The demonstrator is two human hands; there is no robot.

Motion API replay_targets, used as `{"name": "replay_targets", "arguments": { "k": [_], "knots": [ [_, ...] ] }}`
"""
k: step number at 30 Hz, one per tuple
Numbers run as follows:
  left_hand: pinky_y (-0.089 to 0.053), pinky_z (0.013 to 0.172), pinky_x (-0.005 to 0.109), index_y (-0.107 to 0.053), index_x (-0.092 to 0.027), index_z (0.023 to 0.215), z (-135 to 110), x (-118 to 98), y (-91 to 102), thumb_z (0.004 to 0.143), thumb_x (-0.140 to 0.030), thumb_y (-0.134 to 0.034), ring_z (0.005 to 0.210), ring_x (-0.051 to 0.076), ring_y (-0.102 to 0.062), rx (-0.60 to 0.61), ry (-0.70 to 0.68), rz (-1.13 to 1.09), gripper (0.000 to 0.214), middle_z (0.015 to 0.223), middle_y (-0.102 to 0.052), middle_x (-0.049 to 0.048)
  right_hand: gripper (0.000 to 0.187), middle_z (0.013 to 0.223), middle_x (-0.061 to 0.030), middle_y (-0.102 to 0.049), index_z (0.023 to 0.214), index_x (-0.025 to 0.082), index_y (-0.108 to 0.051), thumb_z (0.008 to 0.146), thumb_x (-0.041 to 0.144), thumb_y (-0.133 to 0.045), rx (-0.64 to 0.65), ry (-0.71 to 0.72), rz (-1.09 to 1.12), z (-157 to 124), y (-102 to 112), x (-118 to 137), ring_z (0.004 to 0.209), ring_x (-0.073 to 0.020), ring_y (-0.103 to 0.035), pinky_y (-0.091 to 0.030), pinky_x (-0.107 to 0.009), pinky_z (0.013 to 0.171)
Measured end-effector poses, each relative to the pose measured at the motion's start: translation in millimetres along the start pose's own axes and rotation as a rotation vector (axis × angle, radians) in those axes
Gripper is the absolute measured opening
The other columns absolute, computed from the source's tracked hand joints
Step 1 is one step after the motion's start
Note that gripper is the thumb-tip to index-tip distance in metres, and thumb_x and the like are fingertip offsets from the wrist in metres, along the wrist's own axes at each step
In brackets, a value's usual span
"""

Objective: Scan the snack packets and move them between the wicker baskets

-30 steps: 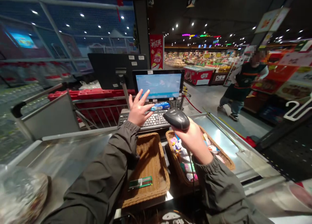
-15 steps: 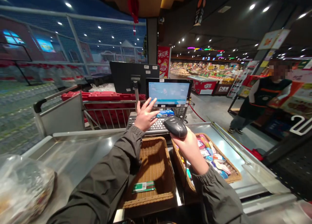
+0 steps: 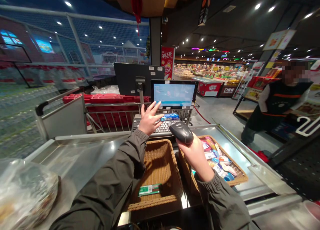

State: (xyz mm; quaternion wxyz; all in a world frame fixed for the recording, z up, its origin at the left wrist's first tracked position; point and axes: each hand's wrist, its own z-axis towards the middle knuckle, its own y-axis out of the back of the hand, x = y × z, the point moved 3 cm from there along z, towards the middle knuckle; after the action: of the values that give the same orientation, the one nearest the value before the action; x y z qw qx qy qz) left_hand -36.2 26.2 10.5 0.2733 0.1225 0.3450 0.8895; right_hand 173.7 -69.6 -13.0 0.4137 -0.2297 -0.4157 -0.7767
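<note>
My left hand (image 3: 149, 121) is over the keyboard (image 3: 163, 127), pinching the left end of a small blue packet (image 3: 170, 117) between finger and thumb. Its other fingers are spread upward. A dark handheld barcode scanner (image 3: 182, 131) is in my right hand (image 3: 192, 151), its head just below and right of the packet, apart from it. Beneath my hands is a wicker basket (image 3: 162, 156) with a flat green packet (image 3: 149, 189) lying in it. To the right, a second wicker basket (image 3: 240, 180) holds several colourful packaged goods (image 3: 220, 160), partly hidden by my right arm.
A lit screen (image 3: 173, 94) stands behind the keyboard, beside a dark monitor back (image 3: 132, 78). The metal counter (image 3: 85, 160) carries a clear plastic bag (image 3: 25, 190) at left. A person in a dark apron (image 3: 277, 99) stands at right, near a white hook (image 3: 307, 126).
The person at right has shifted further right and appears closer. My hands, the blue packet and the scanner stay nearly in place, with a slight shift of the view.
</note>
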Motion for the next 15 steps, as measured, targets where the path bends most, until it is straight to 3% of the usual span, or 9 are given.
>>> {"name": "replay_targets", "arguments": {
  "k": [8, 15],
  "knots": [
    [-0.001, 0.119, 0.062, -0.074, -0.028, 0.106, -17.1, 4.8, 0.3, 0.089, -0.037, -0.06, 0.146, 0.03, -0.032, 0.015, -0.006, -0.001, 0.023, 0.157, -0.037, 0.0078, 0.035, 0.107, -0.0129, -0.072, 0.102, 0.017, -0.068, 0.076, 0.04, -0.066, -0.024, -0.053, 0.024, -3.1, 2.7, -10.0, 0.098, -0.0286, -0.066, -0.05, -0.043, 0.09],
    [-0.002, 0.119, 0.062, -0.074, -0.028, 0.106, -55.4, 13.5, -4.9, 0.088, -0.034, -0.061, 0.144, 0.031, -0.036, 0.102, 0.042, -0.035, 0.023, 0.155, -0.04, 0.0088, 0.028, 0.098, -0.0093, -0.072, 0.095, 0.02, -0.067, 0.076, 0.041, -0.066, 0.031, -0.071, 0.004, -8.3, -6.2, -22.5, 0.092, -0.027, -0.067, -0.051, -0.042, 0.086]
  ]
}}
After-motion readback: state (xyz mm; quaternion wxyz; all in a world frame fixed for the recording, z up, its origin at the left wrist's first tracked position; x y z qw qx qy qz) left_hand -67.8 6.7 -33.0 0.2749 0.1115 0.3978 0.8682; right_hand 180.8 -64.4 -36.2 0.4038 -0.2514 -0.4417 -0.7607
